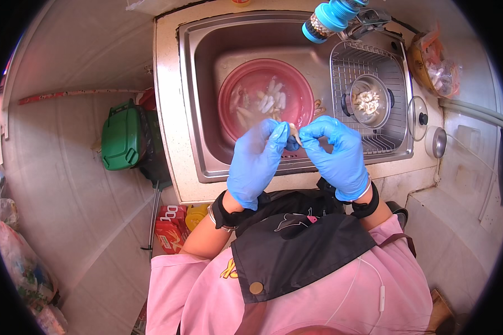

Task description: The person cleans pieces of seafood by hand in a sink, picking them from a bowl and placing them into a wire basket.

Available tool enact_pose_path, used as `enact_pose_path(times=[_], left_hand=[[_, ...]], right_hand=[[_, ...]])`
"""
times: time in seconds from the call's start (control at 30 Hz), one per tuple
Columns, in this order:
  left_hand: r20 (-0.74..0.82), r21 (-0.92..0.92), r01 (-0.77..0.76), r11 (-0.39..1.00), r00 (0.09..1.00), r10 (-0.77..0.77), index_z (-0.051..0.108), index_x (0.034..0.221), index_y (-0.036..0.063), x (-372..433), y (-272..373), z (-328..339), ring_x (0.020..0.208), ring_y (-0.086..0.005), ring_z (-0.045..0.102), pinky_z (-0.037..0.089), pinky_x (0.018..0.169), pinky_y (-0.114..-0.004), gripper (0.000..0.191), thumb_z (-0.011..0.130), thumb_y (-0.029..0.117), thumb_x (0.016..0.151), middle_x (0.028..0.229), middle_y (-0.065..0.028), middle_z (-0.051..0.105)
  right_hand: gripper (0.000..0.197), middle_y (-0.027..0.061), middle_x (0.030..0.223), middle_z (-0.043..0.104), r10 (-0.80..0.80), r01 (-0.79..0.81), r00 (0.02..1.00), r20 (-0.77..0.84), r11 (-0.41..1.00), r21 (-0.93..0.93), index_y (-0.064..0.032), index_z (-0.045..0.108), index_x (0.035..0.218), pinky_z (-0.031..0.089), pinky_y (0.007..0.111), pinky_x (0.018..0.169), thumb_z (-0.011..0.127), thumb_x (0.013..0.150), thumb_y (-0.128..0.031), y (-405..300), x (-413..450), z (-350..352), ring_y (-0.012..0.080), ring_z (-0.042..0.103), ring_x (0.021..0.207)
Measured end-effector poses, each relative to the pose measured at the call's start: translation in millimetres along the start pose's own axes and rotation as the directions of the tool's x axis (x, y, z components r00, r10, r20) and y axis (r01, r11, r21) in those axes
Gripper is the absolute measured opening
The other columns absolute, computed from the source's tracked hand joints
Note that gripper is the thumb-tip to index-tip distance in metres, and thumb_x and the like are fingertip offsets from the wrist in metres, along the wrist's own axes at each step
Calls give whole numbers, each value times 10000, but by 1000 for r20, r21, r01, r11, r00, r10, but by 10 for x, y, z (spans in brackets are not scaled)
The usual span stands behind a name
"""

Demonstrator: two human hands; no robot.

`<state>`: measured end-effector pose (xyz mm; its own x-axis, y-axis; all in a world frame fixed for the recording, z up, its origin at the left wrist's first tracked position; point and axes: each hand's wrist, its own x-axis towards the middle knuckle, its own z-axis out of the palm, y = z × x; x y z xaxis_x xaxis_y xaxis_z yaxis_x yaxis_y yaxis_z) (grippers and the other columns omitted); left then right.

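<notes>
My left hand (257, 157), in a blue disposable glove, pinches a small pale piece of food (294, 133) between thumb and fingers. My right hand (336, 153), gloved the same, has its fingertips closed on the lower end of that piece. It looks like a chicken foot or part of one, but its exact kind cannot be told. Both hands are over the front part of the steel sink. Behind them a pink plastic basin (299, 90) holds water and several pale pieces (271, 100). To the right, a small steel pot (377, 119) holds many small whitish pieces (366, 101).
The pot sits in a wire rack (343, 58) within the sink (211, 42). A faucet with a blue filter (329, 19) overhangs the back. A glass lid (417, 118), a metal bowl (436, 142) and a basket (421, 67) are at right. A green bin (121, 140) stands left.
</notes>
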<state>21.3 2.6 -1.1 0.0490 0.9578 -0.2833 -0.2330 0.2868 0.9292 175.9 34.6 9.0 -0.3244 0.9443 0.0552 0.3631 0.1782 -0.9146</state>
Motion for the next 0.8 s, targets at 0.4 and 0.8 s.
enact_pose_path(times=[0.4,0.8], left_hand=[[36,-195,-76,978,996,85,512,875,-11,-24,67,-50,732,-111,512,433,700,-246,190,425,146,937,808,-59,545],[100,331,-311,891,950,294,511,780,0,23,-22,-87,650,-151,454,394,635,-271,76,504,-2,855,719,-66,496]], right_hand=[[77,50,810,623,141,-142,989,-34,990,-16,-42,634,823,500,249,621,655,749,-48,70,-17,-114,117,602,711],[107,62,800,629,44,-48,996,78,997,59,-49,640,868,479,249,596,661,767,-78,-89,7,-43,148,614,689]])
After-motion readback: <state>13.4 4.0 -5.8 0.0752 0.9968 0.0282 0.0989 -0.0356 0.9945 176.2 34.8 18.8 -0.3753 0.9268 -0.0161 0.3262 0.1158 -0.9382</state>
